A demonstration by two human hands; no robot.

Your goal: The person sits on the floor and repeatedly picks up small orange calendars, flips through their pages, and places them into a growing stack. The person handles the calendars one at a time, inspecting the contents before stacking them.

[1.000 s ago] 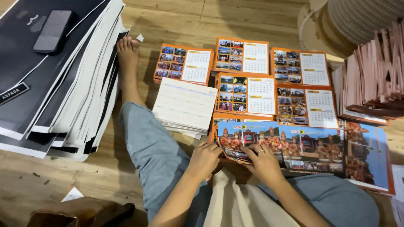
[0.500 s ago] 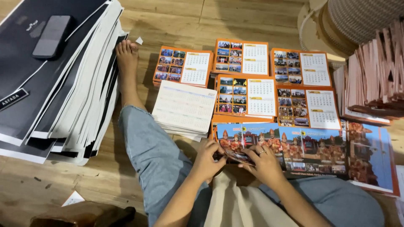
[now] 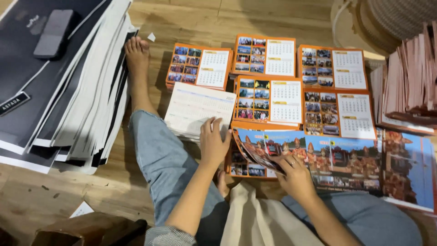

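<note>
Half a second ago both hands sat close together on the long picture sheet; now the left hand (image 3: 214, 143) has moved up and left onto the white calendar stack (image 3: 198, 107), and the corner of the top picture sheet (image 3: 259, 152) has been lifted and curled.

At the far left, a big pile of black and white sheets (image 3: 59, 91) lies on the wooden floor (image 3: 182, 18), with a dark phone (image 3: 53, 33) on top. A bare foot (image 3: 136, 52) and a leg in blue jeans (image 3: 168, 168) stretch along the pile's right edge.

The left hand rests flat, fingers spread and its grip open, on the lower right part of the white calendar stack, holding nothing. Just right of it, the right hand (image 3: 296, 177) has its grip closed on the curled corner of the picture sheet, thumb on top, lifting it off the long stack of picture sheets (image 3: 355, 159) that lies across the lap.

Above them, five orange calendar stacks (image 3: 268, 98) lie in two rows on the floor, close together. At the far right stands a fanned bundle of pink sheets (image 3: 409, 77), its lower edge overlapping the picture sheets.
</note>
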